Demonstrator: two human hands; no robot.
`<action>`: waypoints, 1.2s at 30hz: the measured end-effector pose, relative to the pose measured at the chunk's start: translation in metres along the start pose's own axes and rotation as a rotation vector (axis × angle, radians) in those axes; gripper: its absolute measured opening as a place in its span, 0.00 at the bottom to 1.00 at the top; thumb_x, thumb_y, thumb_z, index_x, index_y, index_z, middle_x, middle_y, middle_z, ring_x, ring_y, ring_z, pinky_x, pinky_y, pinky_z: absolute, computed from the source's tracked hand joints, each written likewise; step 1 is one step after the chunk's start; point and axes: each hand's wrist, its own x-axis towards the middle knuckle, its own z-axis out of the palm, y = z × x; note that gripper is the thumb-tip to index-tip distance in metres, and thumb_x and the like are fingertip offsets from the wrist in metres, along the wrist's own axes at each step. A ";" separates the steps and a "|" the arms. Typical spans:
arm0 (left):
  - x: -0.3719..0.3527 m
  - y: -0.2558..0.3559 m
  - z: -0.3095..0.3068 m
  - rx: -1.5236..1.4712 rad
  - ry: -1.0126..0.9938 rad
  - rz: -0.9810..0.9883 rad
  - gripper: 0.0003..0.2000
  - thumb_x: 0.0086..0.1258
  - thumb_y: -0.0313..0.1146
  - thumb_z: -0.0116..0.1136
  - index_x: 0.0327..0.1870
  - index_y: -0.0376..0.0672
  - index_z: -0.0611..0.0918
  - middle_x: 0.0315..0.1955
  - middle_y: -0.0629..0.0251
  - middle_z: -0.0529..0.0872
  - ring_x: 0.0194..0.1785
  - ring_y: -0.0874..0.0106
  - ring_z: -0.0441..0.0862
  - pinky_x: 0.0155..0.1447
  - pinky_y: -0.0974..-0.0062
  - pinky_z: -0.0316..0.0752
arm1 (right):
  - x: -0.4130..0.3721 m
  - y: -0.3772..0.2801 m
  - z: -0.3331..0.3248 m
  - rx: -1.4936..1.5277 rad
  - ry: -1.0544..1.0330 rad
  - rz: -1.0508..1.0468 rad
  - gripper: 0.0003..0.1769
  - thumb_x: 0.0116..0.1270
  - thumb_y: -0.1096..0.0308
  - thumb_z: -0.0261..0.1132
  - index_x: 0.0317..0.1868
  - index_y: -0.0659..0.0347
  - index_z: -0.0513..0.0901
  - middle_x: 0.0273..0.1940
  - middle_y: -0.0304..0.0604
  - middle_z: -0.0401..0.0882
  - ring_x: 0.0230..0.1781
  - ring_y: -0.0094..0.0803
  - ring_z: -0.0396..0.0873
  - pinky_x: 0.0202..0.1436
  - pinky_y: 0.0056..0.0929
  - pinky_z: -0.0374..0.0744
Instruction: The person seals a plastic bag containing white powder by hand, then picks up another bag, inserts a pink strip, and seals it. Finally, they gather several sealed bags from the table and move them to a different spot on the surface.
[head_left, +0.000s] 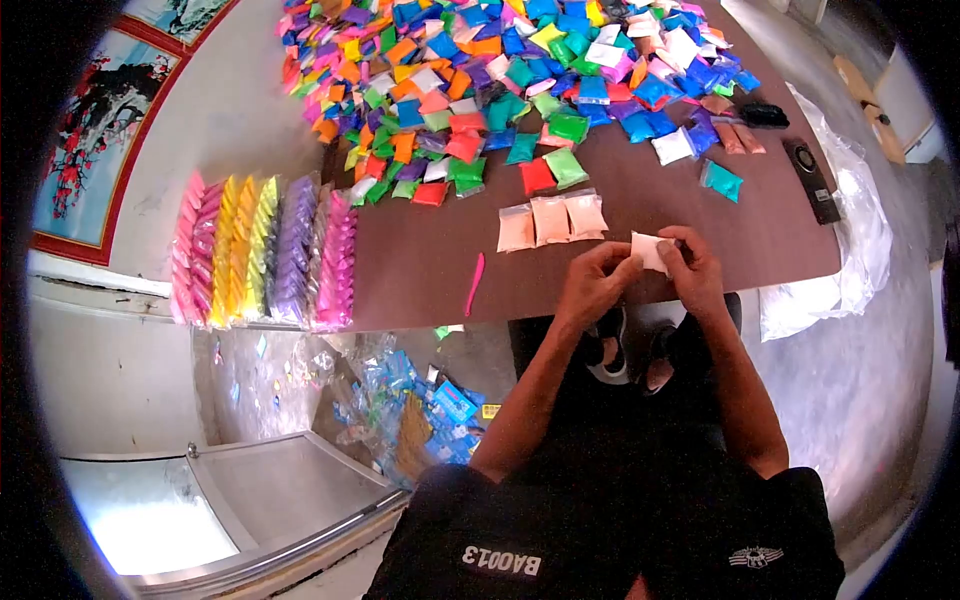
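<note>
Left hand (598, 280) and right hand (696, 272) both pinch pale packet (650, 252), above table (405, 270) near front edge. Three peach packets (550, 220) lie side by side, left of it. Pink stick (475, 286) farther left. Colourful pile (480, 85) at far side; packet rows (265, 250) at left end.

Number "BA0013" (502, 561) upside down on black shirt (630, 500).

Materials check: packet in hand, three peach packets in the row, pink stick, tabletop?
Packet in hand: probably plastic film, pale filling; too small to confirm.
Three peach packets: likely clear, glossy plastic film; see-through edges around the filling.
Pink stick: likely moulded plastic; even, bright colour.
Tabletop: brown, smooth-looking; laminate or painted board, can't tell.
</note>
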 end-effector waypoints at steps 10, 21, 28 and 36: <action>0.005 -0.016 0.002 0.001 0.086 -0.012 0.11 0.78 0.33 0.64 0.51 0.34 0.87 0.36 0.67 0.90 0.40 0.79 0.84 0.45 0.78 0.79 | 0.004 0.007 0.001 -0.098 -0.008 -0.135 0.15 0.74 0.64 0.69 0.57 0.60 0.86 0.35 0.40 0.87 0.34 0.23 0.83 0.40 0.27 0.82; 0.004 0.002 0.009 0.015 -0.028 -0.071 0.17 0.75 0.33 0.68 0.58 0.32 0.83 0.45 0.60 0.91 0.45 0.73 0.88 0.50 0.73 0.85 | 0.002 0.007 -0.007 -0.082 -0.049 -0.092 0.14 0.74 0.64 0.70 0.55 0.60 0.87 0.38 0.43 0.89 0.34 0.25 0.85 0.39 0.27 0.82; 0.004 -0.010 0.001 0.101 0.031 0.048 0.15 0.75 0.32 0.66 0.57 0.34 0.84 0.42 0.61 0.91 0.42 0.75 0.88 0.44 0.76 0.83 | 0.001 -0.004 -0.004 -0.079 -0.107 -0.148 0.11 0.74 0.65 0.69 0.50 0.62 0.87 0.41 0.44 0.89 0.34 0.28 0.86 0.38 0.28 0.83; 0.003 -0.004 0.006 -0.055 0.090 -0.067 0.15 0.74 0.30 0.68 0.57 0.34 0.84 0.45 0.60 0.91 0.45 0.74 0.88 0.49 0.76 0.82 | 0.001 -0.005 -0.005 0.097 -0.063 -0.043 0.08 0.74 0.68 0.68 0.48 0.63 0.86 0.39 0.40 0.88 0.36 0.23 0.83 0.39 0.26 0.81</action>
